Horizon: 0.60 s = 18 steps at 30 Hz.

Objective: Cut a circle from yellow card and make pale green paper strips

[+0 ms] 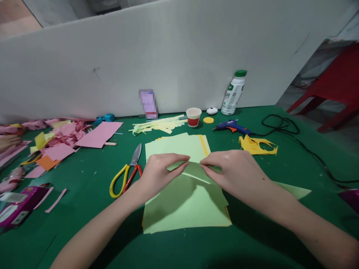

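A small piece of pale green paper is pinched along its upper edge by both hands. My left hand grips its left end between thumb and fingertips. Its right end is in the pinch of my right hand. Beneath them lies a stack of light green paper sheets, with yellow edges showing at the sides. Scissors with one yellow and one red handle rest left of the stack, partly behind my left wrist. A pointed green paper scrap shows beyond my right forearm.
Along the back stand a paper cup and a white bottle. A blue glue gun trails a black cord. Pale paper strips, pink paper and a yellow cut-out lie around. Another person's hand is far left.
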### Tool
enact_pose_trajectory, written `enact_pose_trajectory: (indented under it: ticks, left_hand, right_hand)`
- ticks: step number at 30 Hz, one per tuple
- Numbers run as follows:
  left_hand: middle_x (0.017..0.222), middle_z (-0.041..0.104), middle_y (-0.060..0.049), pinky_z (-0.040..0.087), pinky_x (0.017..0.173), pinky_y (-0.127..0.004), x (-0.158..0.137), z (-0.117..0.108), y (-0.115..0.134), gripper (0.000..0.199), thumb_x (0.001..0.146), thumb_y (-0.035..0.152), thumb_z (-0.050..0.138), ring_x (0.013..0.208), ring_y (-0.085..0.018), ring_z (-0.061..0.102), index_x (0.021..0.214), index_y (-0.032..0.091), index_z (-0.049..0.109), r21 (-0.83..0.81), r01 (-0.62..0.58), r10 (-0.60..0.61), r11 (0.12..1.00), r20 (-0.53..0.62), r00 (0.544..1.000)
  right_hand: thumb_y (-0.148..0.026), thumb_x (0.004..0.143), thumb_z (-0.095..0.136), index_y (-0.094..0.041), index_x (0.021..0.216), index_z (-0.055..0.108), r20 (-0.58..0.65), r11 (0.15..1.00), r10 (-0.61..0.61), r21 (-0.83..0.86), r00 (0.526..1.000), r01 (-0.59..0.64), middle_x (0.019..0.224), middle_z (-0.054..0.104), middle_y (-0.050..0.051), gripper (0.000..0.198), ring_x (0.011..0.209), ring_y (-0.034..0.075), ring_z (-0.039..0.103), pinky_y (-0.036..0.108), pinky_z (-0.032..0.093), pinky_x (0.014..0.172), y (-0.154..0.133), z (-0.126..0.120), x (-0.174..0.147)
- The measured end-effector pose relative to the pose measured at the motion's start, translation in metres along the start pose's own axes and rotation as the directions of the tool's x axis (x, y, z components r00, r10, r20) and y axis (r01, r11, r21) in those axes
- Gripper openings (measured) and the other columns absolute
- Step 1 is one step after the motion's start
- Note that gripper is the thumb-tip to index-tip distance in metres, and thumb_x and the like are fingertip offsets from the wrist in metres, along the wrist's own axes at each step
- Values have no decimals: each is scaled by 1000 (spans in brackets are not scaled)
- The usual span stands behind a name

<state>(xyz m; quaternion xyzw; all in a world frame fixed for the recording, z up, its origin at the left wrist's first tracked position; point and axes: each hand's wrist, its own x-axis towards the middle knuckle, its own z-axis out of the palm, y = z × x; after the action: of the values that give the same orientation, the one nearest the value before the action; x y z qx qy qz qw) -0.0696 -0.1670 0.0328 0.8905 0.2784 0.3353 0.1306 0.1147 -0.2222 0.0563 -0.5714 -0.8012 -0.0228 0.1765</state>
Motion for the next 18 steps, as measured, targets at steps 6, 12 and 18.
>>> enact_pose_trajectory:
  ticks: [6, 12, 18]
  left_hand:
    - [74, 71, -3, 48, 55, -20, -6, 10, 9, 12, 81, 15, 53, 63, -13, 65, 82, 14, 65, 13, -50, 49, 999, 45, 998]
    - [75, 72, -4, 48, 57, -22, -1, 1, 1, 15, 79, 19, 53, 65, -16, 67, 80, 16, 67, 89, 75, -78, 993, 28, 997]
    - [76, 73, -1, 48, 59, -23, 7, -10, -17, 18, 77, 24, 54, 65, -17, 66, 73, 18, 70, 46, 263, -263, 964, -12, 965]
  right_hand:
    - [-16, 79, 49, -19, 66, 67, 11, 999, -31, 36, 999, 31, 57, 64, 1, 22, 51, 13, 55, 24, 24, 45, -9, 10, -1]
    - [-16, 78, 47, -18, 61, 67, -20, 999, -30, -22, 999, 29, 56, 64, 3, 27, 51, 12, 55, 24, 24, 46, -4, 3, -2]
    - [-19, 74, 53, -20, 63, 70, -86, 994, 28, -102, 996, -37, 60, 68, 1, 21, 53, 15, 58, 24, 29, 45, 9, -4, -1]
